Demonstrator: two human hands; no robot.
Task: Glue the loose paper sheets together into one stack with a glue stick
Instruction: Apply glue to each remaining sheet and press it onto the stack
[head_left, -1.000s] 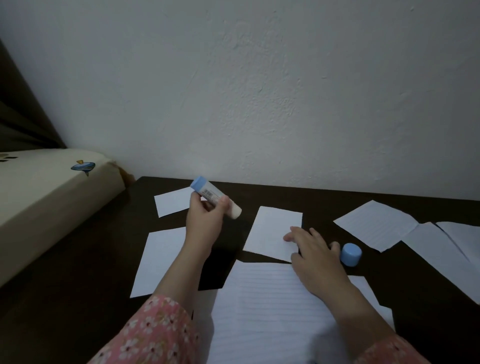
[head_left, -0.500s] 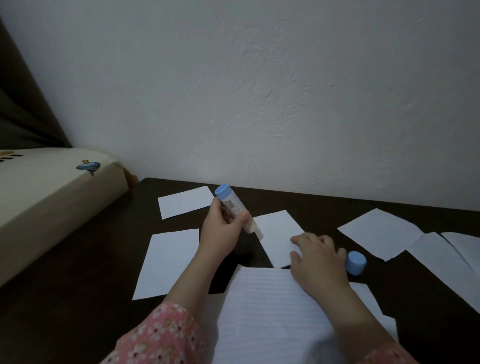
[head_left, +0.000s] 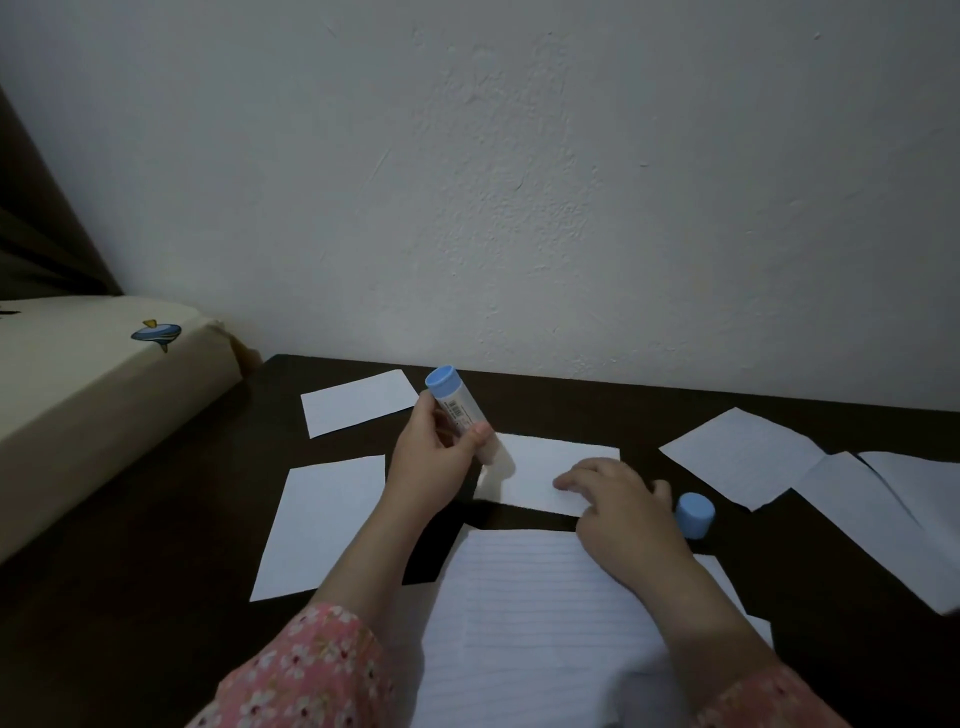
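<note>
Over the large lined white sheet (head_left: 524, 613) on the dark bench (head_left: 156, 597), right hand (head_left: 618, 509) flat, fingers straight, pressing the small white paper rectangle (head_left: 540, 467); beyond, left hand (head_left: 434, 457) curled around the tilted blue-ended glue stick (head_left: 457, 413), tip on that rectangle's left edge.
</note>
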